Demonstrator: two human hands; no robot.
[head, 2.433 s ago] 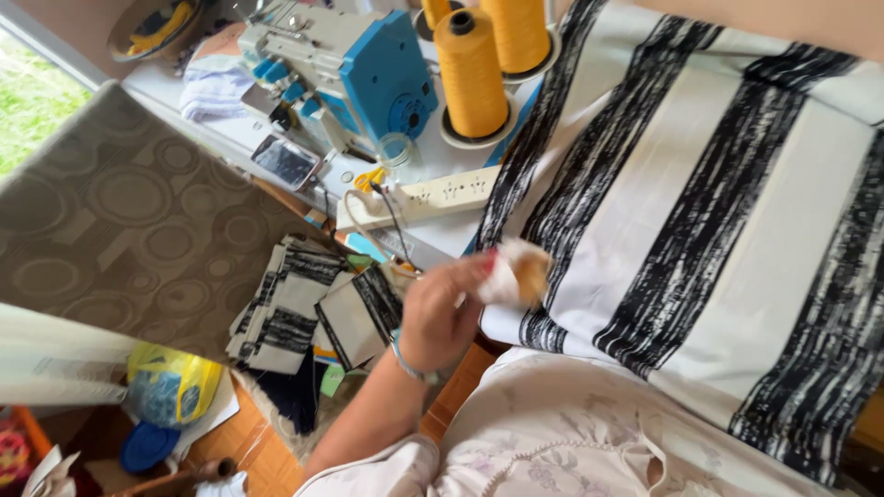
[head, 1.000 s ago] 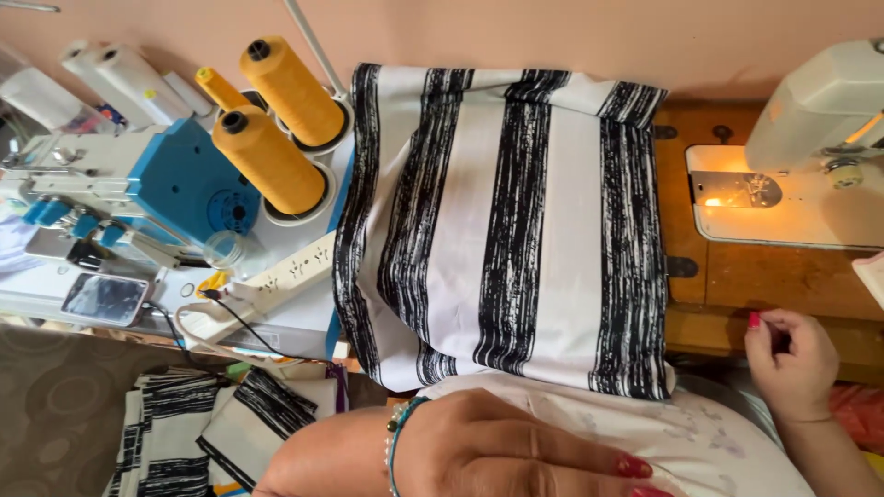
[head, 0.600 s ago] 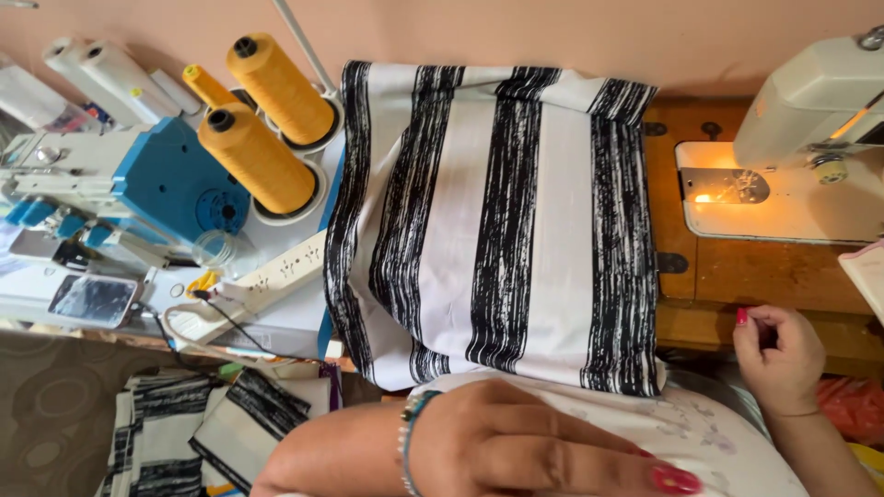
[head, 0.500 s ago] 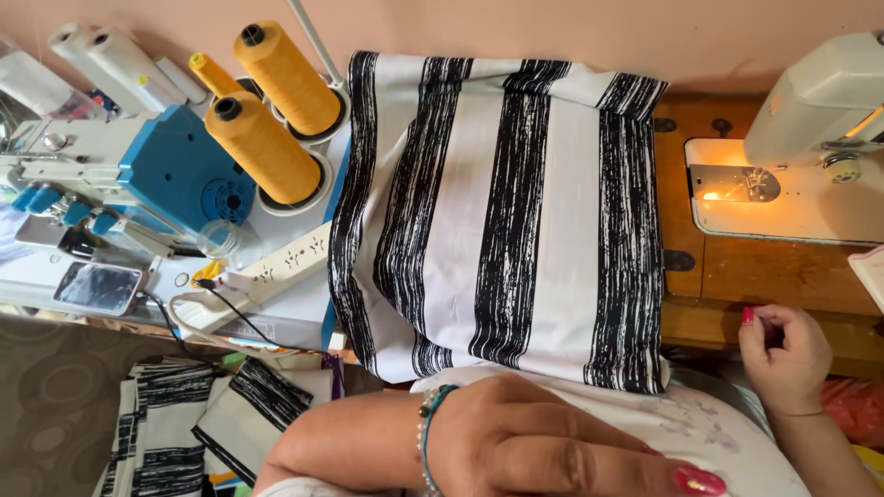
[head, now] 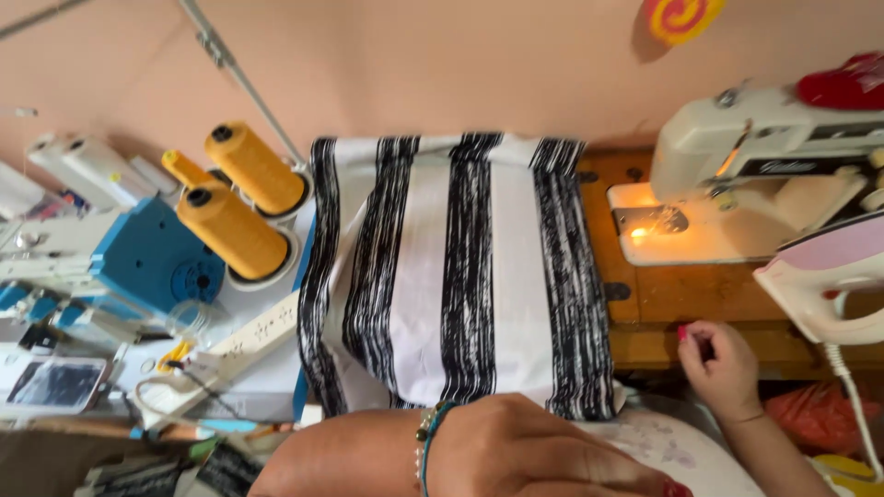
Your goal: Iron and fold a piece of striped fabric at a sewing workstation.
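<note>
A black-and-white striped fabric [head: 460, 276] lies folded over the wooden table [head: 663, 299], reaching from the wall to the front edge. My left hand [head: 543, 456], with a beaded bracelet at the wrist, lies flat, back up, on the pale printed cloth on my lap just below the fabric's near edge; nothing shows in it. My right hand [head: 723, 373] is curled at the table's front edge, right of the fabric, fingers closed with red nails showing. Whether it pinches something small is hidden.
A white sewing machine [head: 764, 138] with its lamp lit stands at the right, a pink-and-white iron [head: 829, 276] in front of it. On the left are yellow thread cones [head: 230, 230], a blue overlock machine [head: 157, 262], a power strip [head: 249, 336] and a phone [head: 55, 382].
2.4 s ago my left hand was raised with a small cloth piece; now it lies flat on my lap. The view has tilted up toward the wall. My right hand stays at the table edge.
</note>
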